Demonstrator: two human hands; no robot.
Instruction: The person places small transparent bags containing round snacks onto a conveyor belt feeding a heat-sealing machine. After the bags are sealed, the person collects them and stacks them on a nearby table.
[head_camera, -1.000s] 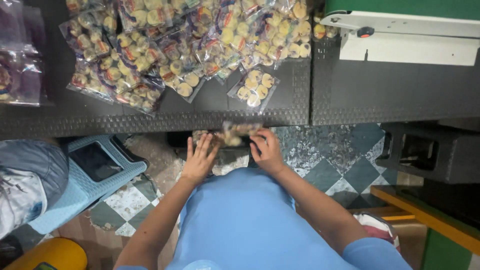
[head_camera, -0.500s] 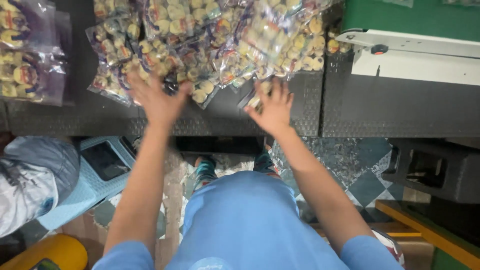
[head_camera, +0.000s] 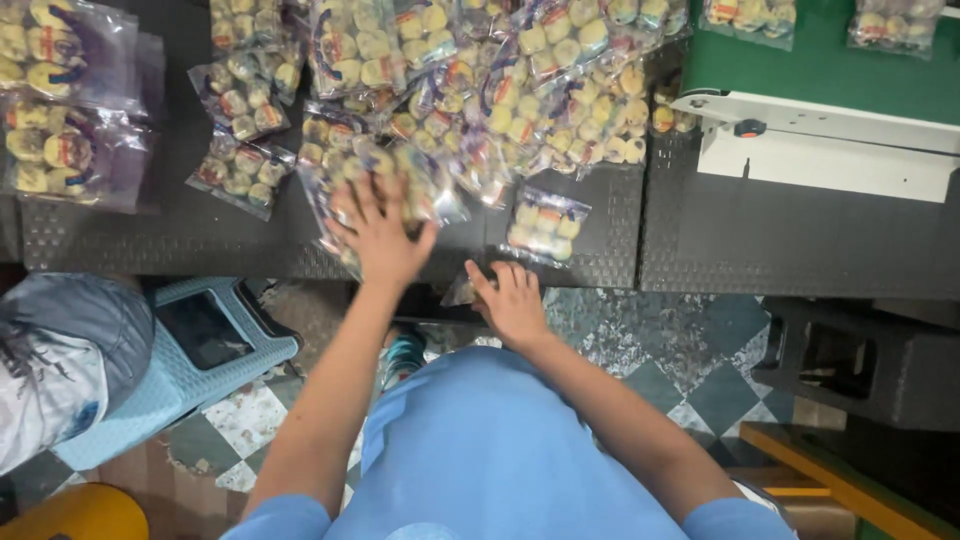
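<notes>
Clear bags (head_camera: 545, 225) hold pale yellow pieces; the surface (head_camera: 790, 245) is black with a raised tread pattern; the floor (head_camera: 715, 380) shows green-and-white checks; the stool (head_camera: 190, 355) is light blue.

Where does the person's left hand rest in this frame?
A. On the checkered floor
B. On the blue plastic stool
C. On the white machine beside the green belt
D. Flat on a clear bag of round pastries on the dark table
D: the left hand lies spread, palm down, on a clear bag of pastries on the dark table.
</notes>
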